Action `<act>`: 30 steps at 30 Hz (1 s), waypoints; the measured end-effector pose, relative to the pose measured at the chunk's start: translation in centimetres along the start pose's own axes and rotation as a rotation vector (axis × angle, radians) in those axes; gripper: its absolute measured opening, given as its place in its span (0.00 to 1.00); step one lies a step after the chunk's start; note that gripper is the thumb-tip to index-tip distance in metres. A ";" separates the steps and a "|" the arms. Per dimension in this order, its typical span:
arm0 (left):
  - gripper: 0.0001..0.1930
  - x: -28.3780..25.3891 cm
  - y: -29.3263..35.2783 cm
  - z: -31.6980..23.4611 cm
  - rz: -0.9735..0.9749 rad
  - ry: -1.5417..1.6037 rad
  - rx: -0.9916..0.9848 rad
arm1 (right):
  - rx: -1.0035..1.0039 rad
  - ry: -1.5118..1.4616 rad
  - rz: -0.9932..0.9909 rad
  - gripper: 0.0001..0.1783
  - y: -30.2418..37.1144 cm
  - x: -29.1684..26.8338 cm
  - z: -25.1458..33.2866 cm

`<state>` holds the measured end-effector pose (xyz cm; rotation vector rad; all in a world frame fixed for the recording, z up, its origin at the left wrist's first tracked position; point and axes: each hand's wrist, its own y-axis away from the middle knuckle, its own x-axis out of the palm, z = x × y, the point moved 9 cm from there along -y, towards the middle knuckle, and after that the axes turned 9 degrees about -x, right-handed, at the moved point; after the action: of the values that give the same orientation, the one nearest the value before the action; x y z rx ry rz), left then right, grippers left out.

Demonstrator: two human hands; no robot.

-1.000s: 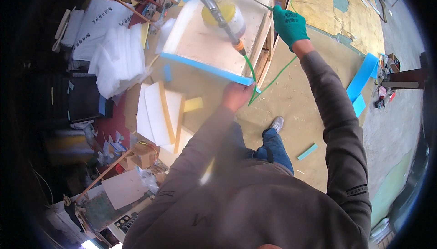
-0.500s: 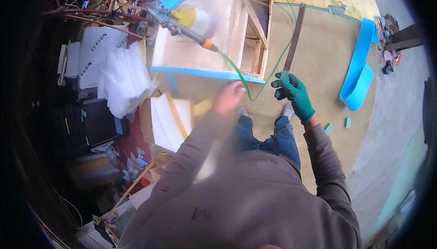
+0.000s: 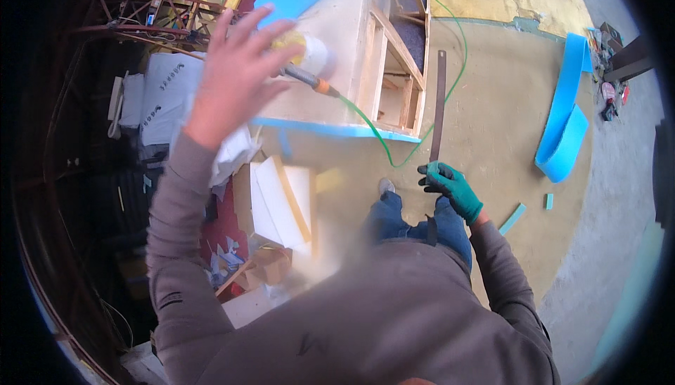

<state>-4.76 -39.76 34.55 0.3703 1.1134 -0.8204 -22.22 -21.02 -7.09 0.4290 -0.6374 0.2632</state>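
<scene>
My bare left hand [image 3: 235, 79] is raised with its fingers spread, holding nothing. Behind its fingertips stands a spray gun [image 3: 306, 75] with a whitish cup and yellow lid; the hand hides much of it, and contact cannot be made out. A green hose [image 3: 380, 139] runs from its orange fitting. In a green-and-black glove, my right hand [image 3: 453, 191] grips the teal-wrapped end of a long, dark flat blade [image 3: 441, 97], which points away from me. The gun rests on a pale board-topped wooden frame [image 3: 344, 47] edged with blue foam.
A curled blue foam strip [image 3: 562, 125] lies on the floor at right, near small teal offcuts [image 3: 513, 219]. White foam pieces [image 3: 271, 202] stand at left of my legs. Further left are wrapped white packs [image 3: 163, 97] and a rusty metal truss [image 3: 119, 9].
My left hand has swung up and left, from below the frame's near edge to the spray gun. The blade in my right hand has come lower and stands more upright in view.
</scene>
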 end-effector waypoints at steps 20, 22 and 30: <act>0.18 7.1 -3.0 9.9 0.397 0.252 -0.513 | -0.071 -0.071 -0.144 0.25 2.8 -3.0 0.4; 0.19 6.5 -2.9 9.6 0.304 0.318 -0.498 | -0.063 -0.094 -0.162 0.24 2.2 -3.2 0.0; 0.18 -0.7 0.5 5.3 -0.218 0.389 -0.316 | -0.046 0.026 -0.161 0.23 2.4 -2.1 -3.0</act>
<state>-1.08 -42.53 37.37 0.1454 1.6435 -0.7632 -23.15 -17.70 -9.81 0.4294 -0.5789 0.1003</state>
